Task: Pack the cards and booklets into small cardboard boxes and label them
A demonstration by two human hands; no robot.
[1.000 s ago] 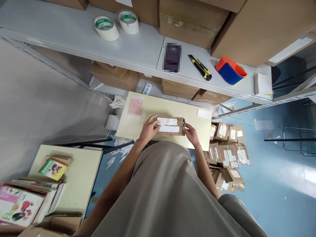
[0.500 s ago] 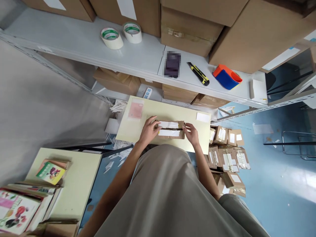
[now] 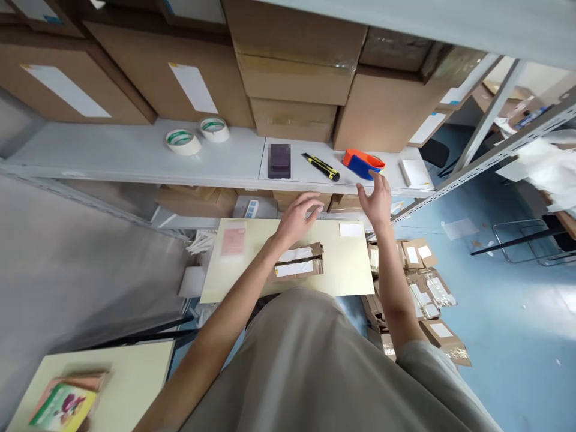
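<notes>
On the pale yellow table [image 3: 348, 264] lies a cardboard box [image 3: 317, 264] with white labels on its top and a dark gap between the flaps. My left hand [image 3: 299, 219] is raised above and beyond the box, fingers curved apart with nothing in them. Up at the shelf's front edge, my right hand [image 3: 377, 201] reaches towards an orange and blue tape dispenser [image 3: 362, 165], thumb and fingers spread; whether the fingertips touch it I cannot tell. A yellow and black utility knife [image 3: 320, 167] rests to the dispenser's left.
Two tape rolls [image 3: 182, 142] and a blurred dark device [image 3: 279, 161] share the grey shelf [image 3: 234, 159] with large cartons [image 3: 292, 78]. Labelled boxes [image 3: 432, 294] are stacked on the floor at right. A book [image 3: 65, 405] lies on the lower-left table [image 3: 130, 366].
Both hands have let go of the cardboard box and moved forward. The right hand has gone up to the tape dispenser. My view has tilted up towards the shelf.
</notes>
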